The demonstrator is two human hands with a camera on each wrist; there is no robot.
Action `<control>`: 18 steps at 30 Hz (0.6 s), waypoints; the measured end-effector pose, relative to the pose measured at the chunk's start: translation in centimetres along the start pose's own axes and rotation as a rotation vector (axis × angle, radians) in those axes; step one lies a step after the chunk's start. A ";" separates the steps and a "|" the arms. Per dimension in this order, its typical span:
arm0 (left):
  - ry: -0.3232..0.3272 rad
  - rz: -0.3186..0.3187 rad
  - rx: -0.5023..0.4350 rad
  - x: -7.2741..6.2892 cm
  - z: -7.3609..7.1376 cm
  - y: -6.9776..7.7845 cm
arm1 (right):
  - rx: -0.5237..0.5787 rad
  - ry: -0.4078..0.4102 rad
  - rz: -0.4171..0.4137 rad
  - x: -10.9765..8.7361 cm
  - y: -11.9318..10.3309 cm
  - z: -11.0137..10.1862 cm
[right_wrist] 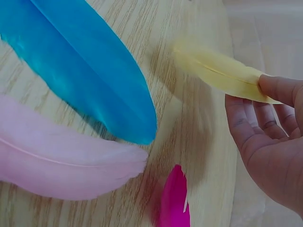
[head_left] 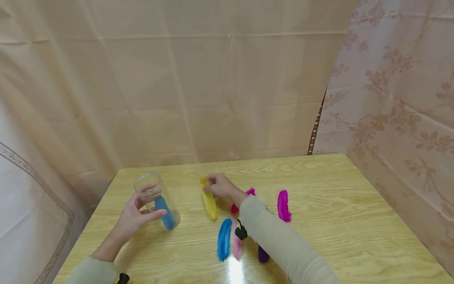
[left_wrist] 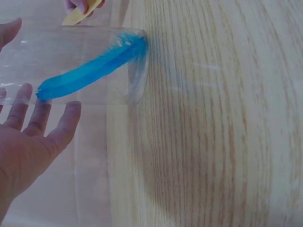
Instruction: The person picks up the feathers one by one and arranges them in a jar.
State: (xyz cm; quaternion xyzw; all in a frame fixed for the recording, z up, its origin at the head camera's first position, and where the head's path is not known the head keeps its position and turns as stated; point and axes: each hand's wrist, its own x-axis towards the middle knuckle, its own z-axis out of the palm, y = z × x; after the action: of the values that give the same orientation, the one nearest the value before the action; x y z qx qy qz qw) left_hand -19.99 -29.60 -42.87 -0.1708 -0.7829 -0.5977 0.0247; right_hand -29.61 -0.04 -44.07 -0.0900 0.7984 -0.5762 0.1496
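Observation:
My left hand [head_left: 136, 219] grips a clear, open-topped container [head_left: 172, 206] round its side, thumb on the near face. A blue feather [head_left: 164, 212] leans inside it; in the left wrist view this feather [left_wrist: 90, 73] has its fluffy end at the container's bottom. To the right, my right hand [head_left: 222, 187] pinches a yellow feather [head_left: 208, 200] near one end between thumb and fingers. The right wrist view shows the yellow feather [right_wrist: 222, 75] held above the table, its fluffy end pointing away from the hand.
On the wooden table [head_left: 354, 221] lie another blue feather [head_left: 224, 239], a pale pink one [head_left: 237, 244], a dark purple one [head_left: 263, 254] partly under the right sleeve, and magenta ones, including one at the right [head_left: 283, 206]. Beige curtains [head_left: 213, 98] hang behind the table.

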 end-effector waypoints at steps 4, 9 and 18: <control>0.008 -0.004 -0.007 -0.1 0.0 -0.1 | 0.029 -0.005 0.029 -0.2 -0.1 0.1; 0.011 -0.002 -0.013 -0.3 0.2 -0.2 | 0.056 -0.016 0.031 -0.4 0.1 0.2; 0.004 -0.003 0.006 -0.1 0.0 0.0 | 0.073 -0.017 0.013 -0.1 -0.6 0.4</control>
State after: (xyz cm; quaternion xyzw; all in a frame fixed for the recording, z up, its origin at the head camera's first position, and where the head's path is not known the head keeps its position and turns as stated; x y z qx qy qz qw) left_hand -19.90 -29.58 -42.90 -0.1684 -0.7848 -0.5958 0.0260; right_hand -29.38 -0.51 -43.59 -0.0841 0.7761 -0.6033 0.1633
